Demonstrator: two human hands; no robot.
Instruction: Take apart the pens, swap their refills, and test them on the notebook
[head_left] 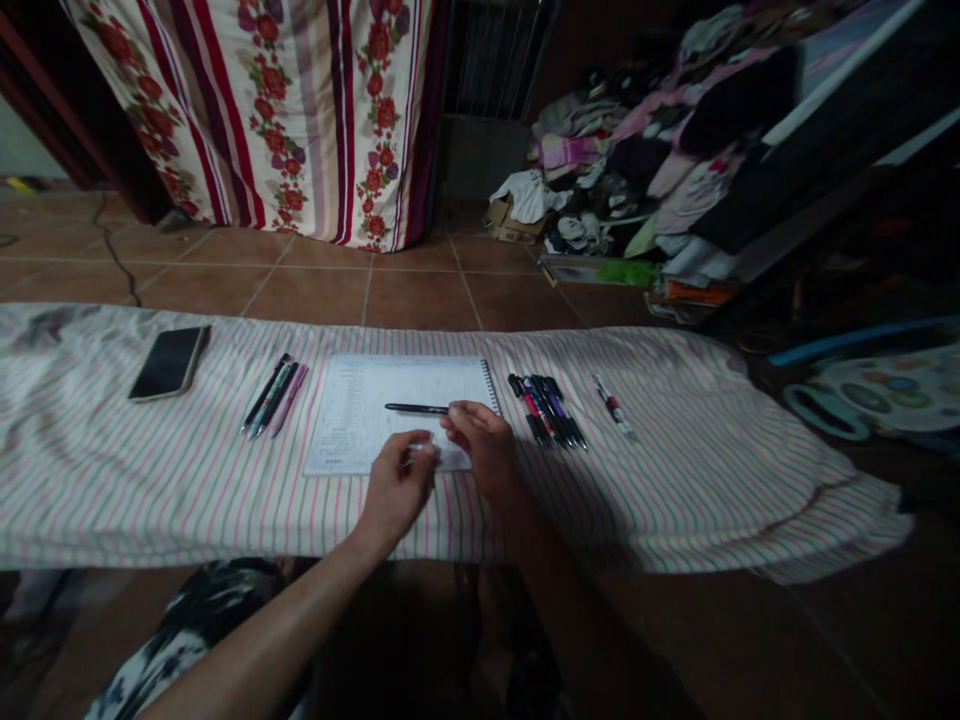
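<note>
My right hand (480, 435) pinches one end of a black pen (415, 408), which points left over a spiral notebook (405, 375). Just left of it, my left hand (403, 468) is curled with thumb and fingertips close together above the notebook's lower edge. Whatever may be between those fingers is too small to make out. To the right of the notebook lies a row of several pens (551, 410), mostly black, with red and purple among them. A smaller group of pens (276, 395), one of them pink, lies to the left.
A single pen (613, 408) lies farther right on the striped cloth (697, 450). At the left is a dark-screened phone (169, 363). Beyond the covered surface are a tiled floor (405, 290), a floral curtain (322, 120) and a heap of clothes (645, 150).
</note>
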